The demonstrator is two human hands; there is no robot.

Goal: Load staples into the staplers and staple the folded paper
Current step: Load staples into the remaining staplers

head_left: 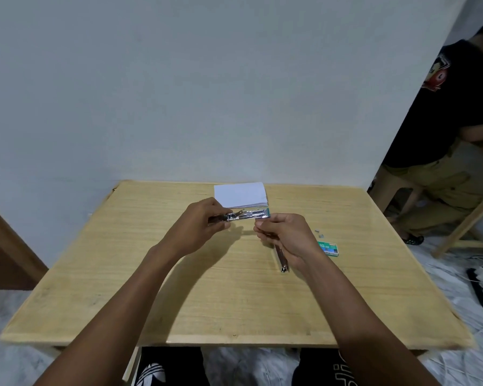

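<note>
The left hand (pixel 204 218) grips the rear end of the open stapler (pixel 241 214), fingers and thumb curled round its body, and holds it above the wooden table (pixel 179 274). The stapler's long axis runs left to right. Its exposed silver magazine and teal front end point toward the right hand (pixel 285 235). The right hand is just beside that teal end, with fingers curled and thumb set against the forefinger as in a pinch. Whether a strip of staples sits between them is too small to tell. Judged from this, the step in hand is loading, and the feed must travel leftward along the magazine axis, so the right hand is the nearer and better placed. The second stapler (pixel 281 259) lies flat on the table under the right wrist, its long axis running toward the person. The green staple box (pixel 328 248) and a few loose staples (pixel 319 233) lie just right of it. The folded paper (pixel 240 195) rests at the far table edge, behind the held stapler, not yet stapled.
</note>
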